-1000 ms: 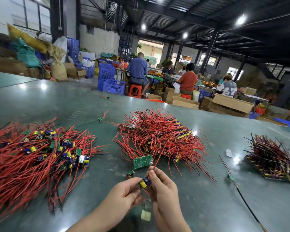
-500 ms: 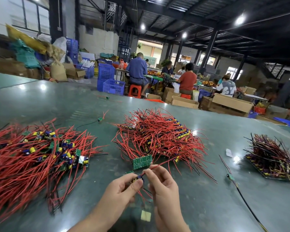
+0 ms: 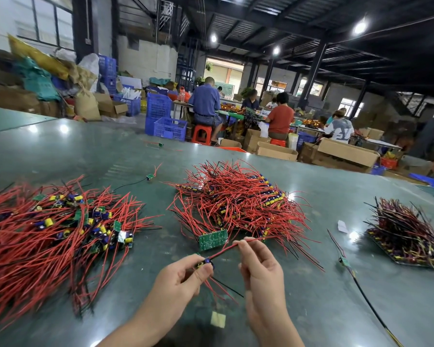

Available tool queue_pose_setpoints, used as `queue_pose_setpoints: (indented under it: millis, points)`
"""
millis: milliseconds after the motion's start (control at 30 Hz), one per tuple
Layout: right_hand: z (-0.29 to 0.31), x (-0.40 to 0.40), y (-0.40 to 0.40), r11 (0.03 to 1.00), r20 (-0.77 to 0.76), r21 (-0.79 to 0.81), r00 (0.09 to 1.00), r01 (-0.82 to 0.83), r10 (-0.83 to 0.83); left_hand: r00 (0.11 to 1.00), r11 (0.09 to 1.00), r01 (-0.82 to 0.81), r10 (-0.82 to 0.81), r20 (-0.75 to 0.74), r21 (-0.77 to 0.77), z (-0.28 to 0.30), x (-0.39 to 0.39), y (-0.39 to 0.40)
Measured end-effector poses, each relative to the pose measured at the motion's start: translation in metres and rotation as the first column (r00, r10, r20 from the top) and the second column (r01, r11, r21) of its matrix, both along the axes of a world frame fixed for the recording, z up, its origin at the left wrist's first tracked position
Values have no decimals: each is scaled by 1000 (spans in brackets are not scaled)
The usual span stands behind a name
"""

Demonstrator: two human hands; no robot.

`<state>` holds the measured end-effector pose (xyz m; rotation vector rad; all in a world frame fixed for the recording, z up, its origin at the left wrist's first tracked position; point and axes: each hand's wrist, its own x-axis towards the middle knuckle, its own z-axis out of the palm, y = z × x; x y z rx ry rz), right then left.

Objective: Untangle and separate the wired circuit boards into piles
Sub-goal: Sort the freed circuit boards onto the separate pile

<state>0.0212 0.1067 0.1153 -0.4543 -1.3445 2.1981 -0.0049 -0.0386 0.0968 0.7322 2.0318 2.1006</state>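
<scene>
Step in hand: freeing one wired circuit board (image 3: 206, 263) from the rest so it can go to a pile
Left hand (image 3: 183, 279): fingers and thumb curled round the small board, pinching it at the end with the blue and yellow parts
Right hand (image 3: 257, 265): thumb and forefinger pinching the board's red wire (image 3: 223, 250) a little way out from the board, the other fingers loosely curled
Where the board is: raised just above the surface (image 3: 311, 309), near the person, between the two hands; its other leads hang below the left hand
Middle pile (image 3: 238, 201): a tangle of red-wired boards just beyond the hands, with a larger green board (image 3: 213, 239) at its near edge
Left pile (image 3: 48, 234): a wide spread of red wires and boards, well apart from the hands
Right pile (image 3: 409, 234): a darker-wired heap, far to the right
How to do it well: I judge the wire should slide through the right-hand pinch toward its free end while the left hand holds the board steady
Risk: a sharp tug could strain the wire where it joins the board, or drag neighbouring wires out of the middle pile; if it snags, ease off and unloop by hand
</scene>
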Motion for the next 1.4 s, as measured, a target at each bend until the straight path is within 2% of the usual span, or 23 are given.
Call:
queue_pose_setpoints:
  millis: [133,300,433,633,800,967,1100,1167,1233,1300,1367,1400]
  points:
    - [3,-1,7,995,-11,-99,1000,26,-27,1000,1000,4,-5,-25,-30,-2,-7,-4]
    - [4,0,8,990,-52,-136,999,-21,14,981,993,-25,2,-192,-117,-6,-17,-9]
    - [2,-1,10,987,-45,-144,997,-66,60,965,986,-63,20,-260,-157,-6,-23,-14]
    - [5,-1,16,989,-30,-146,999,-19,15,968,980,-95,49,-248,-177,-8,-32,-22]
    - [6,-1,19,967,-53,-233,994,-102,92,961,968,-110,46,-273,-224,-9,-35,-22]
    - [5,0,20,984,-1,-179,1000,-24,24,949,949,-132,36,-314,-288,-13,-37,-26]
    - [8,2,23,975,-11,-217,999,-38,36,957,955,-74,-12,-289,-287,-10,-36,-27]
    - [8,2,22,982,-12,-187,1000,-19,18,965,962,-20,-53,-257,-273,-8,-35,-28]
    - [8,1,21,994,-20,-104,1000,13,-15,984,983,42,-72,-161,-180,-4,-33,-27]
    - [8,0,20,999,-30,-41,999,18,-20,992,990,108,-113,61,87,1,-32,-24]
    - [7,-1,18,1000,-25,-4,1000,7,-7,948,926,83,-187,256,369,4,-35,-23]
    - [6,-1,17,1000,-22,10,1000,3,-2,930,889,50,-207,302,456,5,-38,-24]
